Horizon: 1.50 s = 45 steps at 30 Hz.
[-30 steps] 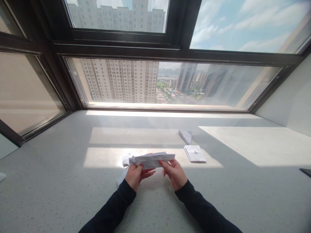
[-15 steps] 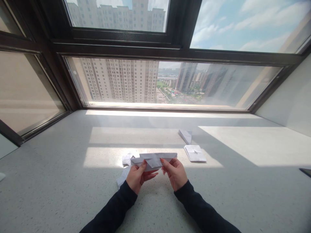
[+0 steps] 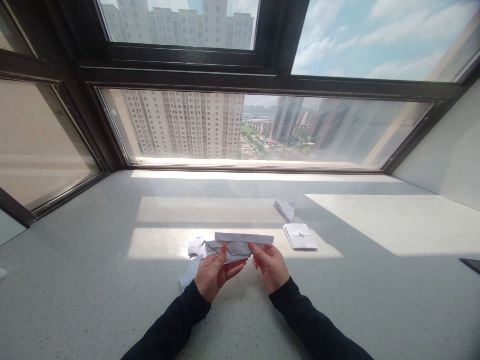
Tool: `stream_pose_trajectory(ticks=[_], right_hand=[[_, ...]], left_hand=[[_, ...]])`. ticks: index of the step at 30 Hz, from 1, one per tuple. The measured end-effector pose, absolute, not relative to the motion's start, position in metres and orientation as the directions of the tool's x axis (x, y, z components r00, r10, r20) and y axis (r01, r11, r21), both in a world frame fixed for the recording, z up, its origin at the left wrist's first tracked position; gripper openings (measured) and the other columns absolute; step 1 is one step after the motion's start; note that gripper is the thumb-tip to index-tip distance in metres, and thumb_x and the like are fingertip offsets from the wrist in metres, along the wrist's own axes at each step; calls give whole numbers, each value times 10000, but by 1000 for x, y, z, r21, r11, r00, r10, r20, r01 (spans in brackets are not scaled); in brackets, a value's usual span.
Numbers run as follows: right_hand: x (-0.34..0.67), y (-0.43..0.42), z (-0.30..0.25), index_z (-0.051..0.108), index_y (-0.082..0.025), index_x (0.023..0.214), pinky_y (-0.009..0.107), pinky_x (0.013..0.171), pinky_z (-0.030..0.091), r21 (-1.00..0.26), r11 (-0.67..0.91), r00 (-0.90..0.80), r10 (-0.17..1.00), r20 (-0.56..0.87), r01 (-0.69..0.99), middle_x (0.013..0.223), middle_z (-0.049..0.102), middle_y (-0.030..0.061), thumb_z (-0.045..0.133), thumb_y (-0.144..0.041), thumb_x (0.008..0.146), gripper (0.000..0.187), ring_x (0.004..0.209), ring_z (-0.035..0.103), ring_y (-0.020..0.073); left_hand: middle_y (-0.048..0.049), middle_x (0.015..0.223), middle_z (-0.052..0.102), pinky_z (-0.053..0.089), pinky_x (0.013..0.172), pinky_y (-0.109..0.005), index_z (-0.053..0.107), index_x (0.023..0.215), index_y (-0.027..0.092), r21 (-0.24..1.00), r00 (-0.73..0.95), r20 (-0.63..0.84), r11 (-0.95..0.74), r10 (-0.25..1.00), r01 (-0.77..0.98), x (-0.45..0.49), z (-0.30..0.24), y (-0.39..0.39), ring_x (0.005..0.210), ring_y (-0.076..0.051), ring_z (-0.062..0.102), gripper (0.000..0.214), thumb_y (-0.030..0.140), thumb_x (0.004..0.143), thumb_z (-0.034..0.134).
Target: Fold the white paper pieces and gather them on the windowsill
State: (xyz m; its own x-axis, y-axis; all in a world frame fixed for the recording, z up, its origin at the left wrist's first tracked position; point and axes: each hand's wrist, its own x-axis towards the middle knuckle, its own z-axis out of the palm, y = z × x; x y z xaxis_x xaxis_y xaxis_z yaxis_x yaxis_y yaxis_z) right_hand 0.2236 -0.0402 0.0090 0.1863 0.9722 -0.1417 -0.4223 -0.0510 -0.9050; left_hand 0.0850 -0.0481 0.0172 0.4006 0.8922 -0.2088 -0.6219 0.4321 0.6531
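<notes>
A long piece of folded white paper [image 3: 236, 248] is held level above the counter, with creased flaps along its front. My left hand [image 3: 214, 274] grips its left part, thumb on the near face and fingers beneath. At its right part, my right hand [image 3: 270, 265] pinches the paper between thumb and fingers. Just left of the held paper lies a small folded paper piece [image 3: 195, 246]. Another white paper piece [image 3: 190, 274] lies nearer to me, partly behind my left hand.
A stack of folded white paper squares [image 3: 300, 237] lies right of my hands, with folded paper triangles [image 3: 286, 210] behind it. A dark flat object [image 3: 471, 265] is at the right edge. The window frame [image 3: 258, 171] bounds the speckled counter [image 3: 356, 310] at the back.
The folded paper has tilted slightly, and its back strip now stands more apart from the front flaps. Both hands keep hold, with the thumbs shifted a little.
</notes>
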Motion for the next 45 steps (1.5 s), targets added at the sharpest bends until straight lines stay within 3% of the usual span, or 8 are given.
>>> stream_pose_trajectory(ticks=[7, 16, 25, 33, 35, 37, 40, 45], right_hand=[[231, -38, 11, 586, -184, 635, 209, 430, 311, -846, -44, 201, 964, -176, -531, 661, 579, -2, 737, -274, 473, 239, 528, 447, 98], [225, -42, 7, 612, -165, 736, 249, 516, 360, -971, -3, 172, 984, -45, -239, 658, 610, 21, 706, -380, 509, 326, 578, 491, 139], [227, -42, 6, 608, -189, 793, 309, 657, 434, -976, 59, 87, 995, 41, -212, 828, 622, 46, 680, -352, 573, 283, 791, 547, 207], [225, -44, 7, 581, -184, 724, 262, 559, 440, -991, 89, 96, 992, 79, -104, 822, 598, 40, 667, -347, 580, 234, 733, 551, 185], [225, -45, 8, 552, -201, 812, 252, 553, 437, -989, 126, 145, 983, 114, -82, 823, 584, 22, 669, -323, 585, 283, 697, 543, 159], [228, -43, 11, 465, -246, 1002, 248, 562, 436, -981, 173, 193, 969, 153, -93, 861, 568, 4, 676, -289, 586, 469, 684, 536, 139], [241, -37, 18, 332, -279, 1174, 263, 606, 432, -979, 162, 55, 986, 156, -124, 921, 565, 14, 662, -262, 606, 657, 758, 540, 155], [267, -27, 28, 557, -217, 1026, 242, 560, 405, -988, 94, -252, 960, 122, -121, 819, 582, 19, 620, -326, 629, 417, 690, 518, 143]], left_hand=[[-130, 997, 614, 415, 866, -359, 559, 960, 108, 674, 361, -219, 408, 907, -615, 87, 19, -49, 878, -231, 593, 340, 333, 706, 571], [-151, 1114, 544, 435, 840, -271, 355, 1234, 162, 665, 450, -158, 432, 879, -609, 86, 10, -46, 971, -222, 544, 734, 312, 592, 678], [-138, 1106, 554, 454, 811, -265, 345, 1241, 184, 708, 450, -187, 438, 873, -554, 84, 6, -42, 919, -213, 576, 733, 339, 597, 662], [-121, 1028, 605, 416, 866, -336, 526, 1084, 151, 739, 392, -206, 405, 897, -539, 84, 16, -47, 894, -225, 587, 506, 312, 621, 646], [-131, 986, 622, 412, 869, -364, 566, 1014, 119, 740, 362, -205, 386, 909, -551, 84, 17, -48, 892, -236, 586, 428, 309, 636, 633], [-124, 969, 629, 413, 861, -396, 582, 979, 121, 745, 332, -188, 355, 924, -565, 84, 16, -47, 895, -247, 583, 400, 314, 633, 634], [-93, 978, 628, 424, 843, -412, 608, 935, 147, 786, 268, -147, 277, 952, -553, 82, 13, -45, 942, -257, 554, 367, 315, 611, 649], [-69, 959, 635, 435, 837, -372, 638, 887, 154, 869, 220, -123, 212, 968, -447, 79, 5, -40, 952, -247, 539, 360, 344, 582, 657]])
